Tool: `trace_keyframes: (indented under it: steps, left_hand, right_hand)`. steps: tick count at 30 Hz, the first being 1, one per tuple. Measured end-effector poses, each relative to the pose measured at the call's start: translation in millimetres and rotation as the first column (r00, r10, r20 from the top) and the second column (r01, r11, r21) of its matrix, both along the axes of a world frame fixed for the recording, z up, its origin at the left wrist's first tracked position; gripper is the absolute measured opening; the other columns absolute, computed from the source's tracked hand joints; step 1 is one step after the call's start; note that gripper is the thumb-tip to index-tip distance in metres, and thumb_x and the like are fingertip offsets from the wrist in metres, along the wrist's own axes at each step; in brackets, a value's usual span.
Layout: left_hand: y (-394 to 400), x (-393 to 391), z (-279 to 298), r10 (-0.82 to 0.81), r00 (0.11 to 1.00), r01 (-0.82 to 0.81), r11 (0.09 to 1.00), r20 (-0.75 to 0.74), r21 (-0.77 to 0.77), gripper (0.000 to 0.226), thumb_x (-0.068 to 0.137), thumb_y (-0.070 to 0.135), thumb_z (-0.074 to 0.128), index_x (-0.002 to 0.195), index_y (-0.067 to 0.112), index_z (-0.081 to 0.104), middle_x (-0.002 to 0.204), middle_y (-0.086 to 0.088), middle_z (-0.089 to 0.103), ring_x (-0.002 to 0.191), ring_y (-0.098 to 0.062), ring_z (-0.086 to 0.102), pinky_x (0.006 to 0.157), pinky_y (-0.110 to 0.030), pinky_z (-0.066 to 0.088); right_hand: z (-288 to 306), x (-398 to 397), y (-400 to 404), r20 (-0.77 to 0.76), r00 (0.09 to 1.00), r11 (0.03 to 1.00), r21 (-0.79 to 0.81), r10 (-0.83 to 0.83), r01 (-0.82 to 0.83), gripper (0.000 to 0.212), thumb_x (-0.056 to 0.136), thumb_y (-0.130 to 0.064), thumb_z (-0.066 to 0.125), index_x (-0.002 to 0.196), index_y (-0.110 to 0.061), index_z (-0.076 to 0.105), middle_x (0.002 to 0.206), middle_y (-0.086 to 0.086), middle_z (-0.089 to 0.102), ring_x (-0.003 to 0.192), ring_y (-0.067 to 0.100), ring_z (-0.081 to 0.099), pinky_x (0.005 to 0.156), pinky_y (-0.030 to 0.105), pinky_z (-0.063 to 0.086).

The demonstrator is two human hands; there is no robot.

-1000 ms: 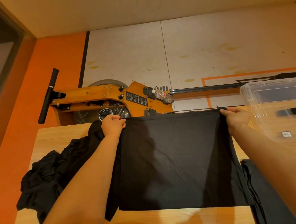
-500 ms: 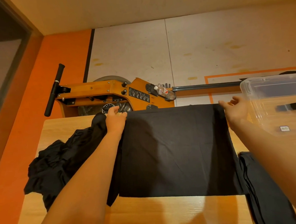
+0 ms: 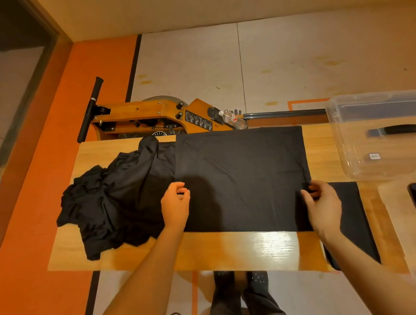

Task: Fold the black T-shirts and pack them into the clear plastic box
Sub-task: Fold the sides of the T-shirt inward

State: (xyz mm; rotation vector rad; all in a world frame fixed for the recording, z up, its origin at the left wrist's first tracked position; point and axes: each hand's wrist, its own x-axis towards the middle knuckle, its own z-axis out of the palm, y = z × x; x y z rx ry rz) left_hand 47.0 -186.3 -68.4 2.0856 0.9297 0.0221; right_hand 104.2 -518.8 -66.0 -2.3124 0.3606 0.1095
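1. Flat black T-shirt (image 3: 242, 179): spread as a rectangle at the centre of the frame on the wooden tabletop (image 3: 207, 251), its far edge at the tabletop's far edge.
2. Left hand (image 3: 175, 204): at the shirt's left edge, mid-height; fingers curled, grip narrow, pinching the fabric edge.
3. Right hand (image 3: 322, 204): at the shirt's right edge; thumb and fingers pinch the fabric, grip narrow.
4. Heap of black T-shirts (image 3: 112, 198): crumpled, left of centre, touching the flat shirt's left side.
5. Folded black T-shirt (image 3: 349, 212): lies right of the flat shirt, partly hidden by the right forearm.
6. Clear plastic box (image 3: 379, 136): upper right of the frame, on the tabletop, apart from the flat shirt.
7. Orange machine (image 3: 152, 117): beyond the tabletop, upper centre-left, with a plastic bottle (image 3: 231, 118) resting on it.
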Motion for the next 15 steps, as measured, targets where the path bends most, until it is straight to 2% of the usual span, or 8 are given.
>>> trace_keyframes:
  steps: [4, 7, 11, 15]
  left_hand:
    - [-12.1, -43.9, -2.8, -0.007, 1.000, 0.009, 0.998, -0.029, 0.056, 0.026, 0.092, 0.012, 0.062, 0.118, 0.009, 0.060, 0.113, -0.006, 0.062, 0.090, -0.013, 0.059, 0.075, -0.027, 0.049]
    - [-18.4, -65.6, -3.3, 0.016, 0.999, -0.013, 0.997, -0.040, 0.072, 0.027, 0.090, 0.010, 0.064, 0.117, 0.008, 0.059, 0.117, -0.009, 0.058, 0.090, -0.013, 0.058, 0.078, -0.029, 0.050]
    - [-23.4, -84.3, -3.4, 0.072, 0.995, -0.068, 0.995, -0.062, 0.068, 0.032, 0.088, 0.008, 0.066, 0.119, 0.007, 0.058, 0.123, -0.011, 0.051, 0.092, -0.018, 0.059, 0.081, -0.027, 0.046]
    - [-25.6, -92.1, -6.3, 0.108, 0.992, -0.103, 0.992, -0.069, 0.071, 0.036, 0.088, 0.008, 0.067, 0.123, 0.009, 0.057, 0.132, -0.011, 0.045, 0.097, -0.021, 0.059, 0.088, -0.031, 0.048]
  right_hand:
    - [0.0, -38.1, -8.6, -0.063, 0.998, 1.000, -0.016, -0.013, 0.012, 0.039, 0.093, -0.017, 0.064, 0.131, -0.010, 0.056, 0.122, 0.011, 0.061, 0.109, 0.027, 0.061, 0.095, 0.045, 0.052]
    - [-1.8, -55.6, -14.4, -0.086, 0.995, 0.998, -0.045, -0.044, 0.041, 0.038, 0.093, -0.017, 0.065, 0.129, -0.008, 0.057, 0.119, 0.012, 0.061, 0.106, 0.030, 0.061, 0.095, 0.047, 0.050]
    - [-6.6, -71.1, -19.5, -0.128, 0.986, 0.994, -0.045, -0.104, 0.099, 0.038, 0.094, -0.019, 0.064, 0.128, -0.007, 0.056, 0.106, 0.011, 0.064, 0.100, 0.031, 0.062, 0.092, 0.047, 0.050]
    - [-9.7, -78.0, -22.5, -0.172, 0.972, 0.987, -0.046, -0.163, 0.157, 0.037, 0.094, -0.021, 0.063, 0.128, -0.007, 0.057, 0.116, 0.015, 0.064, 0.106, 0.036, 0.061, 0.094, 0.052, 0.049]
